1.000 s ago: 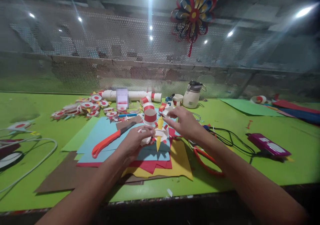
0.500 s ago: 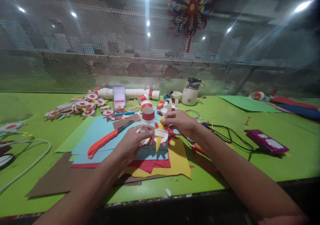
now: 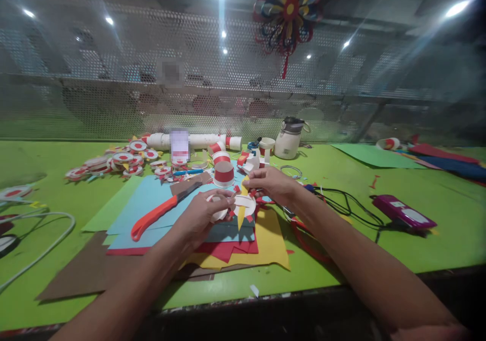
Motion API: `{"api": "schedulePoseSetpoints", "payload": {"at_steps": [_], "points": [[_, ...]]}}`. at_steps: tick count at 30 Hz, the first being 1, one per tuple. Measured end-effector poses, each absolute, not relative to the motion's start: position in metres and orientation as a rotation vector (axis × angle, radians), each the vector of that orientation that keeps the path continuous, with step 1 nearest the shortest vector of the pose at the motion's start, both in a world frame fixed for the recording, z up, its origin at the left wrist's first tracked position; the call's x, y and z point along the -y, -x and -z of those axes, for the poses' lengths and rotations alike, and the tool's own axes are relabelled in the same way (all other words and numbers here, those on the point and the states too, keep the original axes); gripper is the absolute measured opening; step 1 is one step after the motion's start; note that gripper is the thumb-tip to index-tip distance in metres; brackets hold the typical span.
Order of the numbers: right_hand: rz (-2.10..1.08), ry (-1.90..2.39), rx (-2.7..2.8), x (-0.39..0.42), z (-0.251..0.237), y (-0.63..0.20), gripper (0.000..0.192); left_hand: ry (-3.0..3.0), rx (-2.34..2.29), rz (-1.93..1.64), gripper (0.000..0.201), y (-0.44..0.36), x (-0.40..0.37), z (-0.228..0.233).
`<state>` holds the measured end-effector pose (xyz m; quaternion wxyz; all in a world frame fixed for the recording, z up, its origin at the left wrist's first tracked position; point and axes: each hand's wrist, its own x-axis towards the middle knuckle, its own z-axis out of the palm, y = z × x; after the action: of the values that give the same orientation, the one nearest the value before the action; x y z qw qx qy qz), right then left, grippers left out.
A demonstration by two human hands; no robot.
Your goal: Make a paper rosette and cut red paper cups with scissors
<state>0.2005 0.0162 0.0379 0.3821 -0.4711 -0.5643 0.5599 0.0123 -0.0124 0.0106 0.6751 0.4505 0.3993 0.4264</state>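
Gripping a white paper disc (image 3: 243, 205) over the coloured sheets (image 3: 261, 240), both hands, left hand (image 3: 201, 214) and right hand (image 3: 270, 184), closed their fingers on it; no writing was legible; green worktop (image 3: 379, 250) lay open right of the sheets.

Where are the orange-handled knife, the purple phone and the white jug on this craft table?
orange-handled knife (image 3: 152, 220): head view, on its orange handle.
purple phone (image 3: 403, 212): head view, middle of its top face.
white jug (image 3: 286, 143): head view, on its white body.
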Motion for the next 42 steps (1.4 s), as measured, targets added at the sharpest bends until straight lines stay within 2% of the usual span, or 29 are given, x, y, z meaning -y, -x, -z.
{"api": "schedulePoseSetpoints", "payload": {"at_steps": [12, 17, 23, 29, 37, 42], "points": [[-1.396, 1.201, 1.281, -0.02, -0.025, -0.214, 0.02, -0.912, -0.881, -1.056, 0.025, -0.008, 0.005, -0.007], [-1.496, 1.165, 1.319, -0.007, -0.021, -0.207, 0.019, -0.855, -0.876, -1.154, 0.018, -0.005, 0.007, -0.012], [-1.631, 1.002, 1.339, 0.001, -0.017, -0.195, 0.026, -0.862, -0.888, -1.155, 0.022, -0.005, 0.007, -0.012], [-1.717, 0.898, 1.301, 0.003, -0.014, -0.196, 0.025, -0.907, -0.869, -1.106, 0.025, -0.005, 0.006, -0.011], [-1.755, 0.86, 1.285, 0.007, -0.017, -0.197, 0.025, -0.759, -0.903, -1.221, 0.019, -0.003, 0.002, -0.012], [-1.739, 0.855, 1.271, 0.005, -0.016, -0.198, 0.022, -0.662, -0.743, -1.339, 0.011, 0.0, -0.004, -0.016]]}}
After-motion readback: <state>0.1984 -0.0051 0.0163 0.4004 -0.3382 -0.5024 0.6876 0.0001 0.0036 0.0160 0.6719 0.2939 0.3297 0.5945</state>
